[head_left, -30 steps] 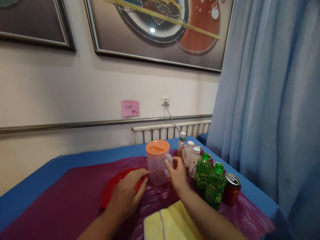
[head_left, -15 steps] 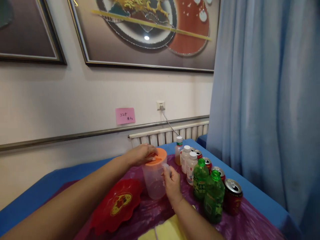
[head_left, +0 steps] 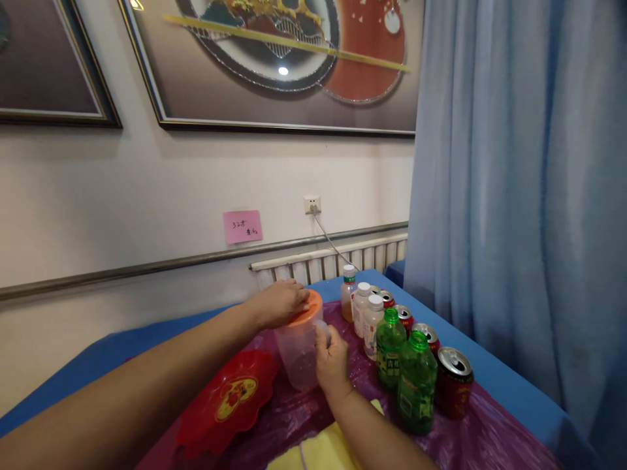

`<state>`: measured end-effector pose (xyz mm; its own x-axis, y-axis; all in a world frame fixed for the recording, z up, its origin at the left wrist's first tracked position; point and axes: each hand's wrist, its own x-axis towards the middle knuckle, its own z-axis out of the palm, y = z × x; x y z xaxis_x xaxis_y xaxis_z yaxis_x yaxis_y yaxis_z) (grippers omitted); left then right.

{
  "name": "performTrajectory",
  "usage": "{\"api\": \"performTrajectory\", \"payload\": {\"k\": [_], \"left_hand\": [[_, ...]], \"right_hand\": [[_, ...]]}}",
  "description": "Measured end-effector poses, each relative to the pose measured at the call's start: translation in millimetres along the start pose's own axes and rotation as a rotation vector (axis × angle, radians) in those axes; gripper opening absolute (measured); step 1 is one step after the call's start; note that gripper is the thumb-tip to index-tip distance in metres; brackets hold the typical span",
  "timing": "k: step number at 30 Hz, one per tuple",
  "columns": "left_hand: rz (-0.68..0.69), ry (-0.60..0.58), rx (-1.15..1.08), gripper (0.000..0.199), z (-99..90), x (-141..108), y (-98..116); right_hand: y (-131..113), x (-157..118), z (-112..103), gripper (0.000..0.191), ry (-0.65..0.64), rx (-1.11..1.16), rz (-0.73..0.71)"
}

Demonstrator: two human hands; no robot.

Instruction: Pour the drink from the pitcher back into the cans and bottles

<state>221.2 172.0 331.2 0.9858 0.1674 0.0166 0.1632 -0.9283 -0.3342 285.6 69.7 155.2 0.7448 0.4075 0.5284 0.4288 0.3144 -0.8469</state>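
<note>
A translucent plastic pitcher (head_left: 296, 359) stands on the purple sheet, tilted slightly, with an orange lid (head_left: 313, 305) on its top. My left hand (head_left: 281, 303) reaches over from the left, its fingers bent onto the lid; part of their grip is hidden. On the right side of the pitcher, my right hand (head_left: 334, 359) is closed round the handle (head_left: 321, 328). Just left of the pitcher lies a red scalloped plate (head_left: 259, 391) with a gold emblem. A yellow cloth (head_left: 318, 450) lies near my right forearm.
To the right stand green bottles (head_left: 417, 385), white-capped bottles (head_left: 373, 326) and several drink cans (head_left: 455, 382) in rows. A purple plastic sheet (head_left: 490, 437) covers part of the blue table (head_left: 519, 391). Behind are a radiator (head_left: 289, 269) and a blue curtain (head_left: 480, 196).
The view has shifted slightly. The pitcher leans a little more, its top toward the left, with both hands still on it.
</note>
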Motion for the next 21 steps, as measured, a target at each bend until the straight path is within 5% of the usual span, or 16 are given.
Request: {"api": "performTrajectory", "payload": {"k": [9,21], "left_hand": [[-0.092,-0.094,0.034,0.026,-6.2,4.3,8.0],[-0.452,-0.125,-0.100,0.038,-8.9,16.2,9.1]], "right_hand": [[6.2,0.1,3.3,0.045,0.040,-0.095,-0.032],[6.5,-1.0,0.8,0.045,0.044,-0.101,-0.053]]}}
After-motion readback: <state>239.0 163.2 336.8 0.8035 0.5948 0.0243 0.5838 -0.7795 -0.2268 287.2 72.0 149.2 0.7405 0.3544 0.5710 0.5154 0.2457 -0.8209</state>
